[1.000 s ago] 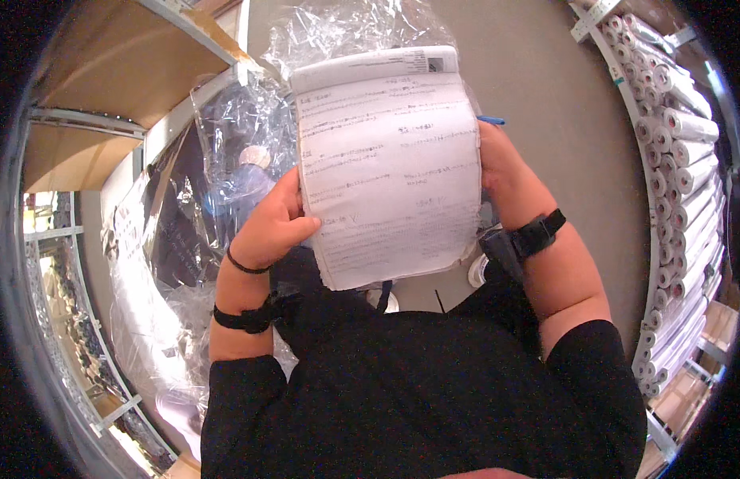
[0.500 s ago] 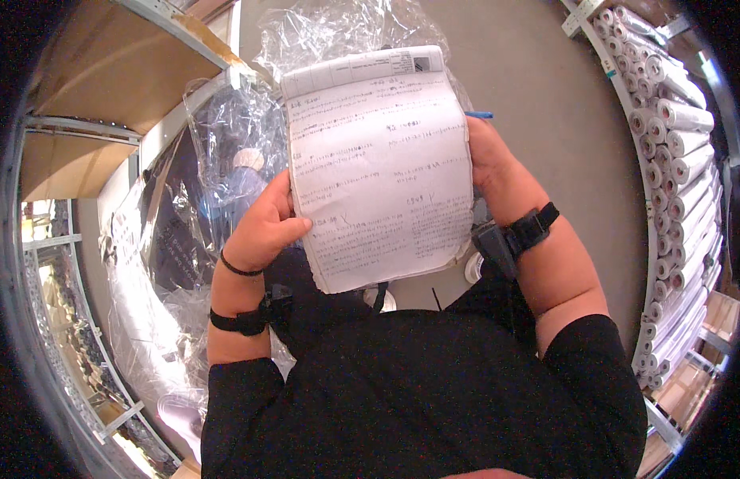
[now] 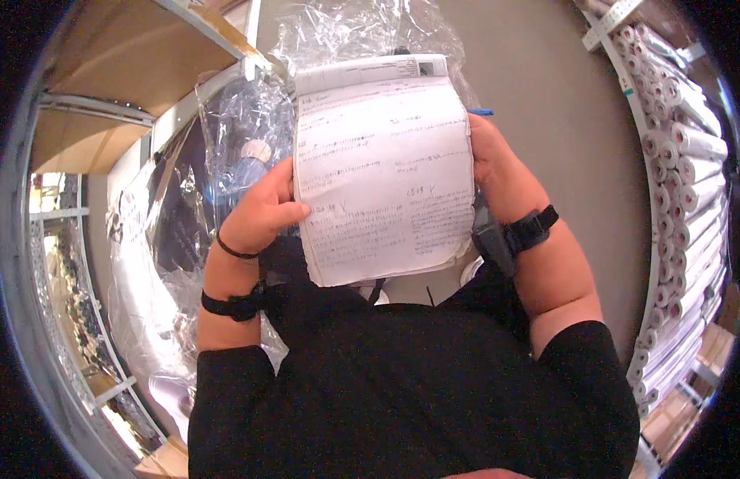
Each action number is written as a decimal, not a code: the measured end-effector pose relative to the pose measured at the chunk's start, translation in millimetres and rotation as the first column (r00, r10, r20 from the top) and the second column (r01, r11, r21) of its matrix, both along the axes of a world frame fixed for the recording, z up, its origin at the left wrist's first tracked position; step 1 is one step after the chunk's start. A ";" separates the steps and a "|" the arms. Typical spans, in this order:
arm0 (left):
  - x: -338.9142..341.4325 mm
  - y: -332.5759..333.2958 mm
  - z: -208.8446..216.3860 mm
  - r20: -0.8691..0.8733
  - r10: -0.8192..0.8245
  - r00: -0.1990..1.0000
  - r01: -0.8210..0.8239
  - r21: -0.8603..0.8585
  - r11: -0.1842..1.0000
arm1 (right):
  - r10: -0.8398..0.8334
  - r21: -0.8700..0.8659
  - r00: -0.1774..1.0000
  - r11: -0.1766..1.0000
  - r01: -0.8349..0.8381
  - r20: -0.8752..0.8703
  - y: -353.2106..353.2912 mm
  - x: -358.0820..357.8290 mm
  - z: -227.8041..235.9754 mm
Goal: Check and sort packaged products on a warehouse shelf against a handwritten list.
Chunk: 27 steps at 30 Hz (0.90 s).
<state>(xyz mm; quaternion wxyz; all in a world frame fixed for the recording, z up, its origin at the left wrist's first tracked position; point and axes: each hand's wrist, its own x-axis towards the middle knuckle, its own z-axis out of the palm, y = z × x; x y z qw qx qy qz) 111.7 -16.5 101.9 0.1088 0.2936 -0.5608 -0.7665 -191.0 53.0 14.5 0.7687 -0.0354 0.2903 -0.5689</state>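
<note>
Both hands hold up a stack of handwritten paper sheets (image 3: 378, 184) in front of my body; its top edge is curled over, showing a printed strip. At the left edge, my left hand (image 3: 268, 209) grips the stack, thumb on the front and fingers hidden behind. My right hand (image 3: 489, 156) closes on the right edge, most of its fingers out of sight behind the paper. A blue pen (image 3: 481, 112) pokes out beside the right hand, near the upper right of the sheets; how it is held is hidden.
On the left lie bundles wrapped in clear plastic film (image 3: 246, 128), beside a metal shelf with brown boards (image 3: 146, 56). More crumpled film (image 3: 370, 28) lies beyond the paper. A rack on the right holds many stacked white rolls (image 3: 681, 176). Grey floor (image 3: 537, 72) shows between.
The view has shifted slightly, so the shelves and rolls appear farther right. The paper's upper part tips a little more away. Both hands keep their hold.
</note>
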 end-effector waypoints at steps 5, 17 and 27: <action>-16.3 -4.8 12.0 0.074 0.028 0.997 -0.027 -0.016 1.000 | -0.005 -0.104 1.000 0.995 0.007 0.015 -11.7 -13.8 4.4; -45.5 11.7 -11.4 0.040 0.231 0.972 -0.222 -0.162 0.961 | 0.295 -0.316 0.954 0.911 -0.266 0.045 -77.3 -53.5 -73.2; -53.3 67.3 -29.2 0.060 0.530 0.846 -0.522 -0.108 0.846 | 0.531 -0.151 0.841 0.844 -0.514 0.105 -111.5 -33.3 -82.7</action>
